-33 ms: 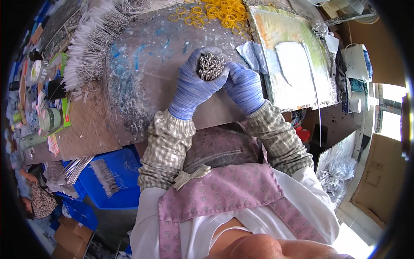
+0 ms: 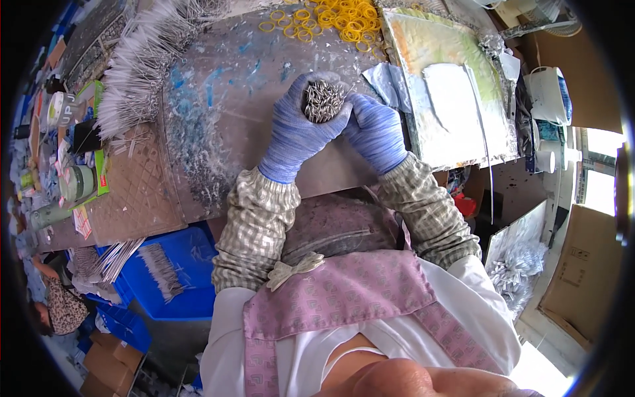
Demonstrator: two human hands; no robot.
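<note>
My left hand [image 2: 294, 135] wraps tight round a bundle of metal pins [image 2: 323, 101], only ends visible. Right hand [image 2: 376, 132] presses its side, fingers curled. Yellow rubber bands [image 2: 337, 16] lie beyond bundle, loose pins [image 2: 135, 73] to its left.

Both hands wear blue-and-white marled knit gloves, the left hand [image 2: 296, 132] and right hand [image 2: 377, 129] alike. Grey-and-cream checked oversleeves [image 2: 254, 228] with elastic cuffs cover the forearms. Lower in the frame, a pink patterned apron [image 2: 344, 298] lies over a white shirt [image 2: 476, 311].

Bundle of thin metal pins [image 2: 323, 101], ends up, upright above worktable.
</note>
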